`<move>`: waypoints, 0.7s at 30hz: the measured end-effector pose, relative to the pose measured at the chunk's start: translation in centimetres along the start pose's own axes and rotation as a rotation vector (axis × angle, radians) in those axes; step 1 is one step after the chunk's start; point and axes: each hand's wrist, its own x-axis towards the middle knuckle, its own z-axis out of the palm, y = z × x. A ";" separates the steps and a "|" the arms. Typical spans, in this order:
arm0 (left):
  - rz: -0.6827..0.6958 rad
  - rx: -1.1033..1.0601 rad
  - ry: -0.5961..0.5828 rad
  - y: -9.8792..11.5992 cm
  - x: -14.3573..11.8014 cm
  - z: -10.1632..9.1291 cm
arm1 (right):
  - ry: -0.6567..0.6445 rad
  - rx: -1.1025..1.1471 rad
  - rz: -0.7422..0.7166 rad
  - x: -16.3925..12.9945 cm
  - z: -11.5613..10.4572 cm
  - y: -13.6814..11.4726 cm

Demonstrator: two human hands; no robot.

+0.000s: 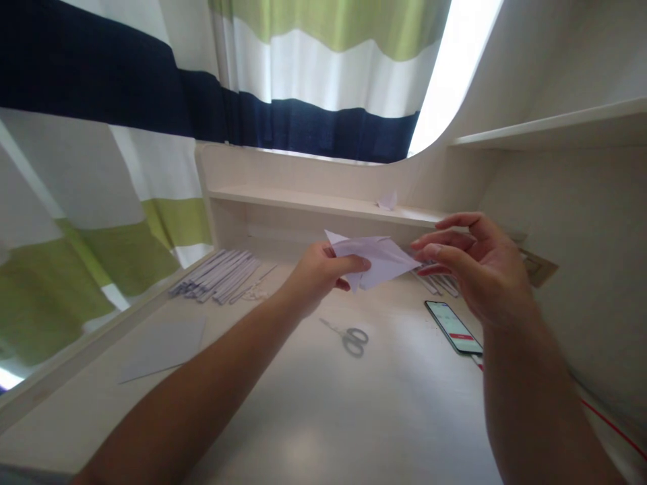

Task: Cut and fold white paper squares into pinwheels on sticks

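Hands meet above the middle of the pale wooden table (323, 417), and between them we see a folded sheet of white paper with pointed corners (377, 259), held in the air well clear of the surface. The left hand (318, 273) has its fingers clenched on the sheet's left end, thumb on top. The right hand (472, 266) is spread loose, its fingers (439, 252) at the sheet's right tip; we cannot tell whether they touch it or only hover beside it.

Below the hands lie small metal scissors with grey handles (348, 337), flat on the table. To the right, a smartphone with a lit screen (453, 327) lies partly hidden behind the right wrist. A row of narrow white paper strips (217, 276) sits at the back left, and a flat pale sheet of paper (164, 347) lies nearer the left edge. On the low shelf (303, 199) behind, a small folded paper shape (388, 200) is too small to make out. A striped curtain (303, 81) hangs beyond.
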 end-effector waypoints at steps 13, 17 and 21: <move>-0.100 0.159 -0.115 0.5 0.1 -0.8 | -0.199 -0.105 0.010 -1.1 2.6 0.1; -0.044 0.138 -0.122 0.5 0.2 -1.3 | -0.177 -0.069 0.027 -1.0 3.1 0.6; -0.058 0.083 -0.152 0.8 0.2 -1.4 | -0.174 -0.038 0.071 -1.3 3.7 0.7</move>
